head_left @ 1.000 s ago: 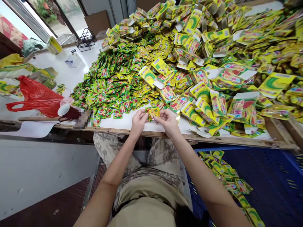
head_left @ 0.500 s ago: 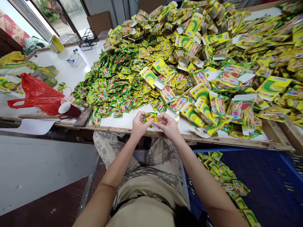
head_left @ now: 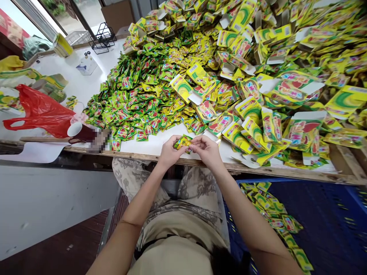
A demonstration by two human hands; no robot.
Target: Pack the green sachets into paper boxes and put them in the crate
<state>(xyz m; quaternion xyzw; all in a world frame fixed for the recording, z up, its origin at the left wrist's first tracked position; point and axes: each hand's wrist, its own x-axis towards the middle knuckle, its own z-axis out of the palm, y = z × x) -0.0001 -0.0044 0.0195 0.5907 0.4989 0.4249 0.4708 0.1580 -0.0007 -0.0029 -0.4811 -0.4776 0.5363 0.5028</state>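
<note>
Over the near edge of the table, my left hand (head_left: 171, 153) pinches small candy sachets (head_left: 183, 142) between thumb and fingers. A yellow sachet with a pineapple picture lies in front, and a green one shows partly behind it. From the other side, my right hand (head_left: 208, 152) grips their right end with thumb and bent fingers. How many sachets are held is hidden by the fingers. Just beyond my hands spreads a heap of loose green and yellow sachets (head_left: 134, 99). Opened small yellow cartons (head_left: 252, 133) lie to the right of my right hand.
A blue crate (head_left: 323, 221) with several filled packs (head_left: 276, 208) stands below the table at right. On the left are a red plastic bag (head_left: 43, 114), a dark mug (head_left: 84, 131) and a black wire rack (head_left: 103, 38). A wooden strip (head_left: 143, 157) edges the table.
My view has shifted slightly. Both hands stay together at the table edge, and the yellow sachet's front now shows more fully between them.
</note>
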